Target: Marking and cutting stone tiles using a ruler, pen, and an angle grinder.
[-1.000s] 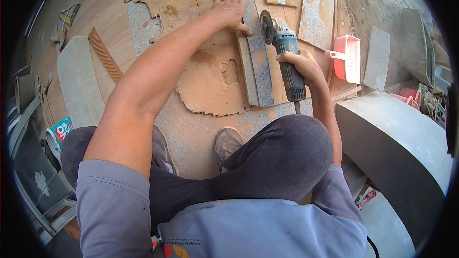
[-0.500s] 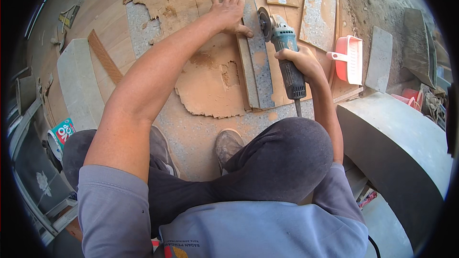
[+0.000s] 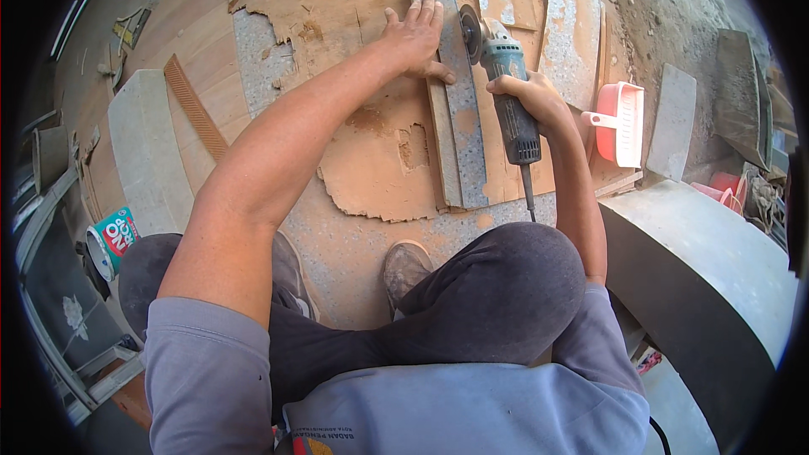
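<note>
My left hand (image 3: 413, 40) lies open on a wooden batten (image 3: 444, 147), fingers stretched forward and thumb toward a long speckled grey strip (image 3: 465, 122) beside it. Wrapped round the body of a teal and black angle grinder (image 3: 516, 125) is my right hand (image 3: 537, 103). The grinder's dark disc (image 3: 470, 35) stands at the right edge of the speckled strip, close to my left thumb. Whether it touches the strip I cannot tell. Under the batten is a worn plywood sheet (image 3: 371, 181) with ragged edges.
A pink dustpan (image 3: 624, 122) lies right of my right forearm, near a pale ledge (image 3: 695, 232). On the left are a brown ridged strip (image 3: 194, 105), a pale board (image 3: 143, 152) and a green-and-red tin (image 3: 111, 242). The grinder's cord (image 3: 528, 190) runs toward my knee.
The whole view has shifted slightly, with the scene sitting a little lower and to the right. My left hand stays on the batten, and the grinder remains beside the strip.
</note>
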A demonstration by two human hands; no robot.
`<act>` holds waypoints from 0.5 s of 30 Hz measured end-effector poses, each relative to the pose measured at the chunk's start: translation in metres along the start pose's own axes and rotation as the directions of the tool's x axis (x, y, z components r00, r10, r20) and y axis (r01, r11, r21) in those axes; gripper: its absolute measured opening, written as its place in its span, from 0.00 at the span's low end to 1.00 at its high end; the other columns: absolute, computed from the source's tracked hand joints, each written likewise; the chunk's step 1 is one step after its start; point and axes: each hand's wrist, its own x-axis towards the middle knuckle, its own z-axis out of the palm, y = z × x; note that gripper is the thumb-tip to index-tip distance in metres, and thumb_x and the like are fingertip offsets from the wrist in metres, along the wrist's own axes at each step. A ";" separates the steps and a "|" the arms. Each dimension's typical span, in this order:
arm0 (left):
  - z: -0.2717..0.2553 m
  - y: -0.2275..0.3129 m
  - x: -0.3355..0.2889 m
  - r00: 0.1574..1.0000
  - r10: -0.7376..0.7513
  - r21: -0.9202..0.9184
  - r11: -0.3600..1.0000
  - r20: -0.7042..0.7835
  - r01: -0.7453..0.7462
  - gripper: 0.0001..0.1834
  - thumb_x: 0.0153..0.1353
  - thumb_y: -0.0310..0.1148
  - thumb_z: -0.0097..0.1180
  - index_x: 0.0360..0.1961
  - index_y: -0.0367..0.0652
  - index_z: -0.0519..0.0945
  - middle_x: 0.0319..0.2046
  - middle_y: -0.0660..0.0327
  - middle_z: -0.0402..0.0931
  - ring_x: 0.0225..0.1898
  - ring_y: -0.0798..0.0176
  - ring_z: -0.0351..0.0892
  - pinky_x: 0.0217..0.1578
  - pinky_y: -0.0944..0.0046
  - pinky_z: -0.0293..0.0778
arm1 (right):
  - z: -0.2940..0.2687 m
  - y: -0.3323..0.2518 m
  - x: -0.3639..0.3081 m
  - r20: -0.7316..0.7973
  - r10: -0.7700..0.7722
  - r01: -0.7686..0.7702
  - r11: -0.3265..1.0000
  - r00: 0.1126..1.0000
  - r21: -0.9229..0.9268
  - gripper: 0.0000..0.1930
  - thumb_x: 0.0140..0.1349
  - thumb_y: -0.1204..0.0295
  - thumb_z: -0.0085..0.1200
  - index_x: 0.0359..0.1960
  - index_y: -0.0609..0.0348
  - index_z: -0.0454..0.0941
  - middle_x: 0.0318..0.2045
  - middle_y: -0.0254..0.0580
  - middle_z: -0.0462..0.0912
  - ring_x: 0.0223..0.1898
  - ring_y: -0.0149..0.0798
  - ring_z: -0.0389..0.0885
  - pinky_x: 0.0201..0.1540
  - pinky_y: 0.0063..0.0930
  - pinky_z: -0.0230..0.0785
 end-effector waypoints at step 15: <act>-0.010 0.003 -0.004 0.999 -0.008 -0.021 1.000 0.047 0.009 0.82 0.44 0.76 0.71 0.82 0.28 0.43 0.83 0.38 0.38 0.84 0.38 0.40 0.74 0.20 0.52 | 0.000 -0.027 0.023 -0.014 -0.005 0.005 1.000 1.000 -0.010 0.23 0.52 0.58 0.71 0.36 0.71 0.83 0.27 0.43 0.82 0.21 0.33 0.81 0.24 0.30 0.75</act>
